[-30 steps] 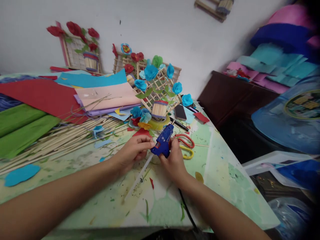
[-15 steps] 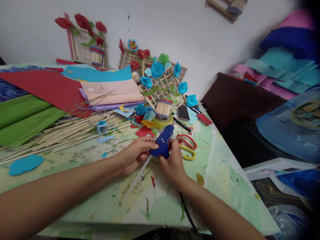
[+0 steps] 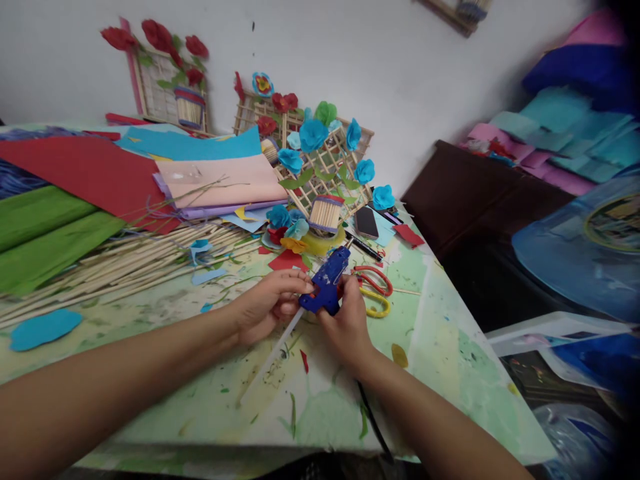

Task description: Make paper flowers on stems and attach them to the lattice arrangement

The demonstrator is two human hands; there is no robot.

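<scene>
A blue glue gun (image 3: 327, 283) is held between both hands over the table, its nozzle pointing away and up to the right. My right hand (image 3: 350, 327) is wrapped round its handle, and a black cord (image 3: 371, 417) runs down from beneath that hand. The closed fingers of my left hand (image 3: 273, 300) press against the gun's left side near its rear; exactly where the fingertips grip is partly hidden. From the back of the gun a long whitish glue stick (image 3: 273, 353) slants down to the left. Scissors (image 3: 376, 303) with red and yellow handles lie just right of the gun.
Bamboo sticks (image 3: 125, 267), red paper (image 3: 95, 177) and green paper (image 3: 50, 233) cover the left side. A lattice with blue paper flowers (image 3: 314, 135) stands behind the gun, near a phone (image 3: 367, 222) and black pen (image 3: 364, 247). Paper scraps litter the table (image 3: 450, 380).
Both hands and the glue gun keep nearly the same place and pose. The view has shifted slightly.
</scene>
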